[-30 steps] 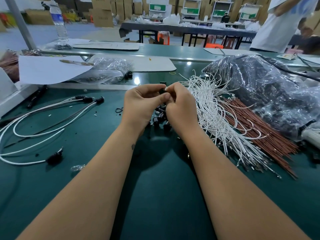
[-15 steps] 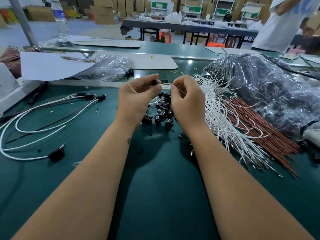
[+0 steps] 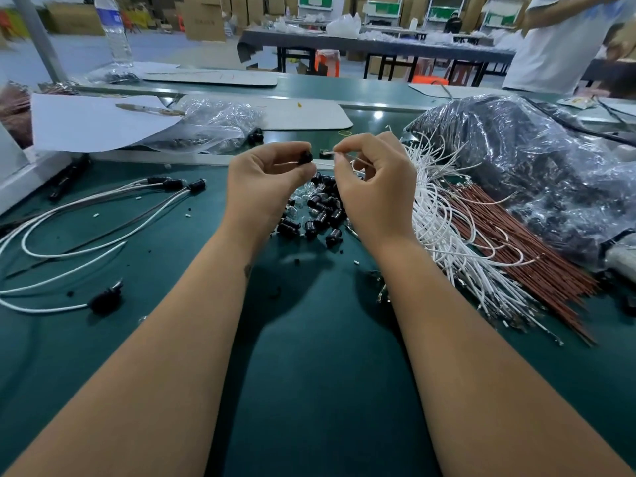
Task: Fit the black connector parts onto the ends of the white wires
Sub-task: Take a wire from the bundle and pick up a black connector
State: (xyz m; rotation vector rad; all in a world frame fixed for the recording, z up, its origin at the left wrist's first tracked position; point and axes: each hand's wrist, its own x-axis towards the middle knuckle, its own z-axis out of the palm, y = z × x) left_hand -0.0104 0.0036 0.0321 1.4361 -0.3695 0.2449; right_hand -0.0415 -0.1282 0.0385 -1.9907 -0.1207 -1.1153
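My left hand [image 3: 266,187] pinches a small black connector [image 3: 305,157] between thumb and fingertips, raised above the table. My right hand [image 3: 377,187] pinches the end of a white wire [image 3: 330,153], whose metal tip points at the connector with a small gap between them. Below and between both hands lies a pile of loose black connectors [image 3: 318,215]. A big bundle of white wires [image 3: 444,232] spreads out to the right of my right hand.
Finished white wires with black ends [image 3: 103,215] lie at the left. Brown wires [image 3: 523,249] and a dark plastic bag [image 3: 537,173] fill the right side. A clear bag [image 3: 213,125] and white paper [image 3: 93,122] lie behind. A person in white [image 3: 564,43] stands far right.
My hands, pressed together a second ago, have risen and drawn apart. The left now holds the connector alone, and the right holds the wire end a short way from it.
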